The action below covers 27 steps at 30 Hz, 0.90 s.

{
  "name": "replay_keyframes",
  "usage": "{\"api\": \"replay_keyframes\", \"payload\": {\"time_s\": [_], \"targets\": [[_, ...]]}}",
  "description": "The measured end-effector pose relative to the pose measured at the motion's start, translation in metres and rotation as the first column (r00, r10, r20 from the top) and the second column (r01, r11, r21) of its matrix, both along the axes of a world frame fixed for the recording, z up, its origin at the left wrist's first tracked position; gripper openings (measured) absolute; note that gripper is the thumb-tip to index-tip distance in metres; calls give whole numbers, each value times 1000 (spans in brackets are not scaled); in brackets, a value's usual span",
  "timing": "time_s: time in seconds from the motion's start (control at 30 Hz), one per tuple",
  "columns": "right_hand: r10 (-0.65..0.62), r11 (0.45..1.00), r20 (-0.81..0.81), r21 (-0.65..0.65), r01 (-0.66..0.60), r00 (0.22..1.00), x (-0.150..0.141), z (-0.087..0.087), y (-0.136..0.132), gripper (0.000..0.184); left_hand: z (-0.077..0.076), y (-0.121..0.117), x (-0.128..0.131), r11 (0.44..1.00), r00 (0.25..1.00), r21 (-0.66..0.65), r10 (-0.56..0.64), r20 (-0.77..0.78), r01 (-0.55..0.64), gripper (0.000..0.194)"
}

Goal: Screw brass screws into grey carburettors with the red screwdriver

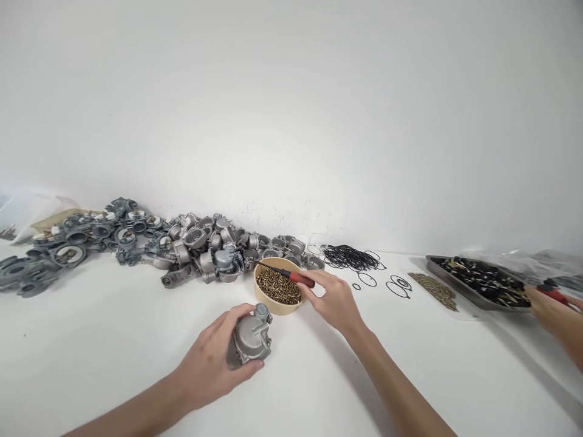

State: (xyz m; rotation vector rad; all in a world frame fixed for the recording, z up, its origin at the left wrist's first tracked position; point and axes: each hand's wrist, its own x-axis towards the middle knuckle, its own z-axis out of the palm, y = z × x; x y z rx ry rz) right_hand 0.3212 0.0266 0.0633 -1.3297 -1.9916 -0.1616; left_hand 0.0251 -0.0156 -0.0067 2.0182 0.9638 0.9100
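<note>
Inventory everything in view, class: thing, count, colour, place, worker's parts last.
Wall: one, white, behind
Table: one, white, below
Unclear item: one, yellowish, left
Dark castings: many, grey, left
Pale castings: many, silver, centre
Bowl: one, cream, centre
Screws: many, brassy, in bowl
Rings: many, mostly black, right of bowl
Tray: one, grey, right
Parts: many, mostly black, in tray
Fittings: many, brownish, beside tray
Plastic: uncounted, clear, both sides
Screwdriver: one, red and black, over bowl
Held casting: one, grey, front
Another person's grip: one, right edge, on red tool
Left grip: one, around held casting
Right grip: one, on screwdriver
</note>
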Motion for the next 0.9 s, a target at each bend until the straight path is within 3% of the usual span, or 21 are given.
{"api": "replay_keyframes", "payload": {"time_s": [0.1, 0.23, 0.33, 0.43, 0.53, 0.67, 0.9], "targets": [[52, 994, -79, 103, -44, 996, -3, 23, -4, 18, 8, 4, -3, 995, 1000, -94, -12, 15, 13, 67], [128, 969, -143, 230, -93, 981, -11, 79, -16, 16, 14, 9, -8, 976, 993, -191, -95, 65, 105, 71], [339, 918, -124, 262, -299, 933, -24, 124, -30, 24, 8, 12, -9, 961, 978, -208, -158, 137, 184, 70], [484, 867, -19, 150, -476, 875, -39, 152, -42, 27, -2, 13, -10, 962, 969, -187, -166, 183, 200, 69], [571, 821, -6, 38, -570, 821, -52, 156, -48, 27, -12, 11, -12, 963, 970, -185, -162, 180, 195, 72], [608, 789, -53, -69, -611, 792, -55, 141, -45, 26, -15, 10, -17, 960, 967, -167, -199, 161, 225, 76], [503, 862, -75, -33, -506, 861, -61, 135, -48, 26, -9, 21, -30, 947, 950, -116, -287, 120, 300, 73]]}}
